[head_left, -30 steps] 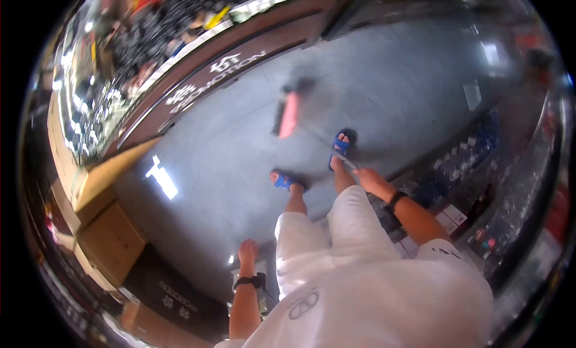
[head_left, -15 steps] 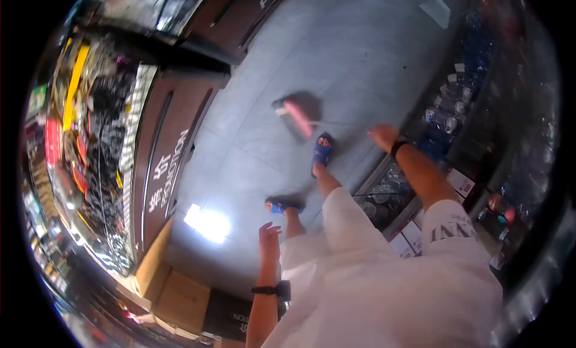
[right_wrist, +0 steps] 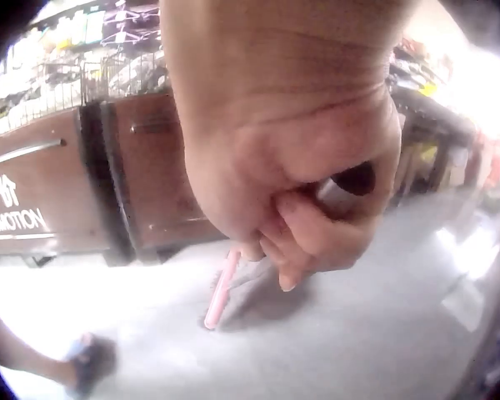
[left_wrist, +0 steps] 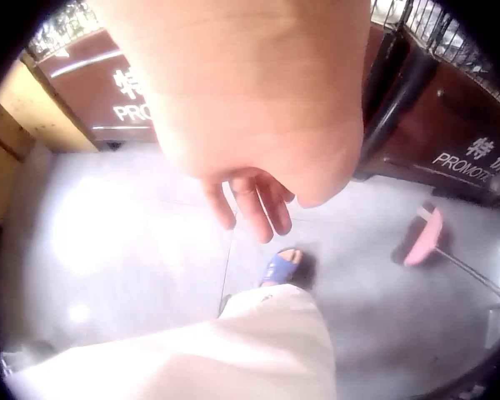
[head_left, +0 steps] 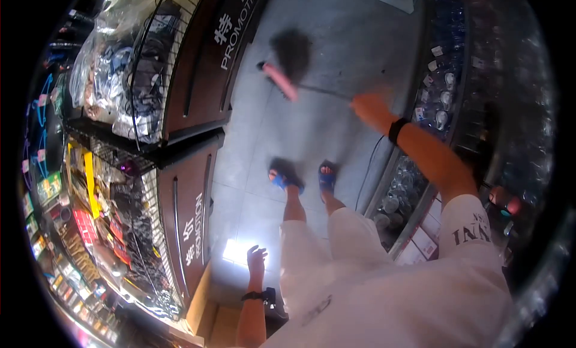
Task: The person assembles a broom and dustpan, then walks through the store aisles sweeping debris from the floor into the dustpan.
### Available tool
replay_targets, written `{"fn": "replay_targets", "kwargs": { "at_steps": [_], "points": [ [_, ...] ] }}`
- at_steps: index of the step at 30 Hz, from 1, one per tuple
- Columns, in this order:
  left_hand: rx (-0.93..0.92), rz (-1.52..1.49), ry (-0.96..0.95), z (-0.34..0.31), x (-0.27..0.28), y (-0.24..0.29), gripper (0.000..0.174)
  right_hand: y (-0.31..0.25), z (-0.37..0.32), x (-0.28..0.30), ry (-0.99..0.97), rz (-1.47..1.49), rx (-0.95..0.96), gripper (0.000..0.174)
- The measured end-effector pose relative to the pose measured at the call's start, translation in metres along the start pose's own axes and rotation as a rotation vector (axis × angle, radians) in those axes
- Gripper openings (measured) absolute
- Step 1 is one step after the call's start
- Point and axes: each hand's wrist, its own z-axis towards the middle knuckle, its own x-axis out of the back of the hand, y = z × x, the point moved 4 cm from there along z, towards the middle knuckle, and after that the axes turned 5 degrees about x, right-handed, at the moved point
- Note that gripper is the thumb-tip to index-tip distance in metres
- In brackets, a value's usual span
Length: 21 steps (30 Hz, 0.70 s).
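My right hand [head_left: 371,111] grips the handle of a broom [head_left: 280,82] with a pink head. The thin grey handle runs left from my fist to that head, and a dark shadow lies apart from it on the floor. In the right wrist view my fingers curl round the handle, its dark end cap [right_wrist: 355,178] showing beside the palm; bristles show along the pink head. Low in the head view, my left hand [head_left: 257,261] hangs beside my leg with loosely bent fingers, holding nothing.
Brown promotion bins [head_left: 191,213] heaped with packaged goods line the left side. A low shelf of clear plastic wares [head_left: 393,195] runs along the right. A dark cable [head_left: 367,168] lies near that shelf. My feet in blue sandals [head_left: 327,178] stand on the grey floor [head_left: 336,36].
The view has turned and the bins now run down the left. My right hand has swung the broom forward and its head is farther from my feet. My left hand still hangs loose.
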Motion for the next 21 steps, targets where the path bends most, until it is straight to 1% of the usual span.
{"fn": "replay_targets", "kwargs": {
  "at_steps": [1, 3, 5, 6, 7, 8, 9, 11, 13, 14, 15, 17, 19, 20, 21],
  "points": [
    [0.024, -0.001, -0.012, 0.009, 0.003, 0.008, 0.029, -0.020, 0.003, -0.006, -0.107, 0.070, -0.112, 0.021],
    [0.037, -0.002, -0.052, 0.029, 0.006, 0.023, 0.031, -0.058, 0.014, -0.020, -0.314, 0.069, -0.167, 0.024],
    [0.031, 0.042, -0.097, 0.060, 0.010, 0.034, 0.031, -0.077, 0.026, -0.058, -0.337, -0.055, -0.124, 0.020],
    [0.030, 0.064, -0.120, 0.076, 0.011, 0.042, 0.032, -0.088, 0.037, -0.059, -0.373, -0.093, -0.095, 0.017],
    [0.033, 0.134, -0.110, 0.072, 0.003, 0.075, 0.033, -0.091, 0.048, -0.061, -0.422, -0.117, -0.110, 0.015],
    [0.043, 0.112, -0.114, 0.070, 0.003, 0.097, 0.033, -0.090, 0.062, -0.064, -0.471, -0.141, -0.124, 0.014],
    [0.047, 0.092, -0.120, 0.076, 0.003, 0.119, 0.034, -0.077, 0.078, -0.066, -0.454, -0.234, -0.131, 0.014],
    [0.044, 0.026, -0.129, 0.089, 0.012, 0.146, 0.035, -0.033, 0.105, -0.069, -0.424, -0.415, -0.140, 0.014],
    [0.031, 0.032, -0.120, 0.092, 0.021, 0.170, 0.035, 0.008, 0.136, -0.037, -0.391, -0.264, -0.366, 0.013],
    [0.022, 0.034, -0.116, 0.095, 0.024, 0.181, 0.035, 0.028, 0.154, -0.022, -0.429, -0.382, -0.404, 0.013],
    [0.054, 0.045, -0.099, 0.100, 0.028, 0.185, 0.034, 0.044, 0.170, -0.006, -0.467, -0.501, -0.439, 0.014],
    [0.110, 0.064, -0.059, 0.106, 0.035, 0.187, 0.033, 0.053, 0.197, 0.046, -0.383, -0.450, -0.555, 0.019],
    [0.175, 0.089, -0.070, 0.114, 0.048, 0.174, 0.033, 0.064, 0.199, 0.067, -0.307, -0.341, -0.604, 0.020],
    [0.201, 0.118, -0.083, 0.121, 0.055, 0.172, 0.034, 0.073, 0.190, 0.078, -0.261, -0.281, -0.645, 0.021],
    [0.222, 0.132, -0.111, 0.124, 0.061, 0.171, 0.032, 0.091, 0.163, 0.059, -0.197, -0.237, -0.589, 0.021]
  ]
}}
